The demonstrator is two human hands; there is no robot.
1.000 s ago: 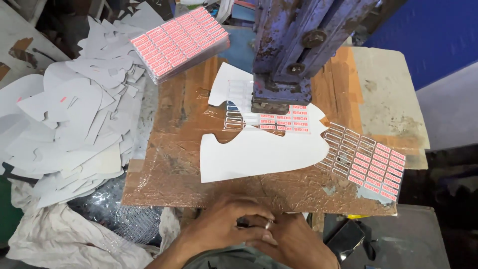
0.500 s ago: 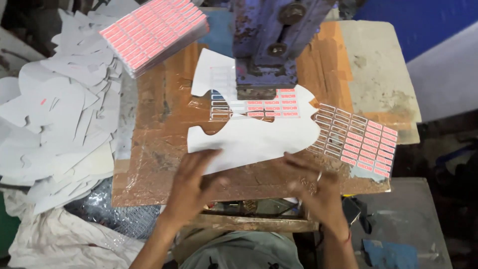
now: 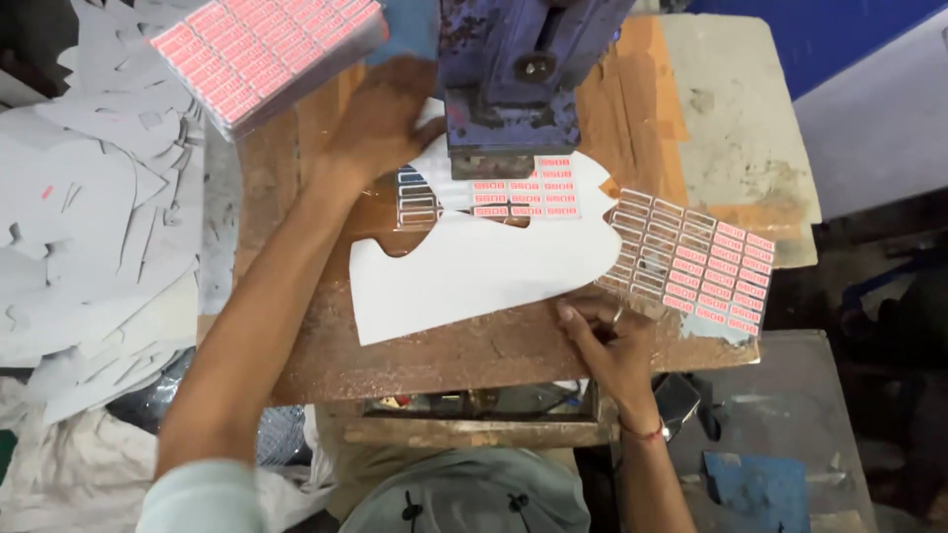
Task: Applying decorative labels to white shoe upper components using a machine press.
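My left hand (image 3: 380, 123) reaches across the brown worktable (image 3: 444, 345) and lies flat, fingers spread, on the far left part of a white cut card (image 3: 484, 266), right beside the blue press (image 3: 513, 89). A strip of pink labels (image 3: 523, 188) sits under the press head. My right hand (image 3: 602, 336) is at the table's near edge, fingers curled on the near corner of a partly punched pink label sheet (image 3: 691, 262) where it meets the white card.
A stack of pink label sheets (image 3: 267, 49) lies at the table's far left corner. White offcuts (image 3: 89, 227) are heaped to the left of the table. A grey slab (image 3: 741, 148) extends the table to the right.
My hands were together below the table's near edge, then came apart. The left hand has since moved up to the press, and the right hand has settled at the label sheet's corner.
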